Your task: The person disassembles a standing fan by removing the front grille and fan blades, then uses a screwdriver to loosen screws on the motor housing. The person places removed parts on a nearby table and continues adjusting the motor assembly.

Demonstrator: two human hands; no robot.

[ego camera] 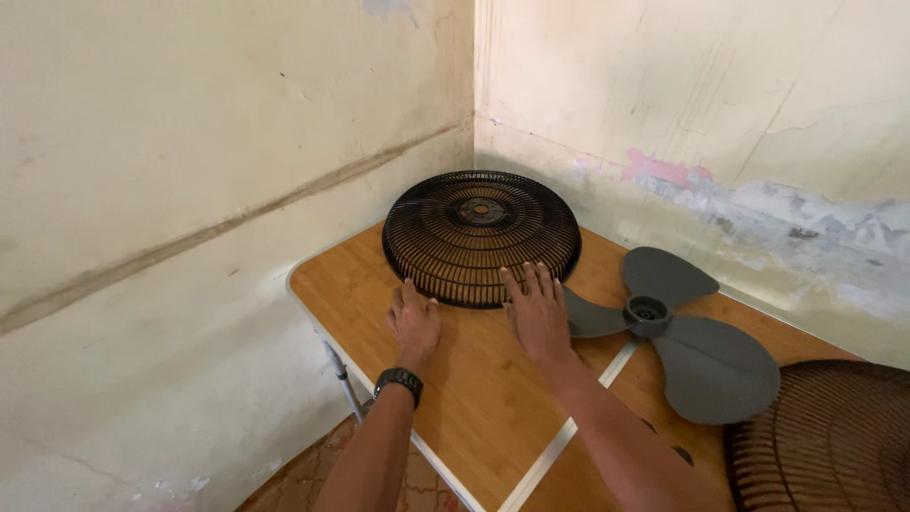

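Both forearms reach up from the bottom edge of the head view, the left one wearing a dark wristwatch (398, 382). At the end of it, the left hand (414, 320) lies palm down on the wooden table (474, 398), fingers together and pointing at the near rim of the black fan guard (481, 236); its fingertips are right at that rim, touching or nearly so (the exact contact is hard to make out). It clasps nothing, simply flat and loosely spread.

Just beside it, the right hand (537, 308) is also palm down and flat, its fingers stretched forward so the tips rest against the lower edge of the same guard. No grasp here either: the fingers are extended, not curled round any wire.

That guard is a round domed wire grille, lying dome up on the far left part of the table, close to the corner where two cream, stained walls meet.

To the right of the right hand, a grey three-bladed fan propeller (684, 332) lies flat on the table, one blade reaching toward the hand and passing just beside it.

At the lower right edge, a second wire grille (825, 436) (brownish in this light) is partly cut off by the frame.

A pale seam runs across the tabletop between the arms, and patterned floor tiles (322, 474) show below the table's left edge.
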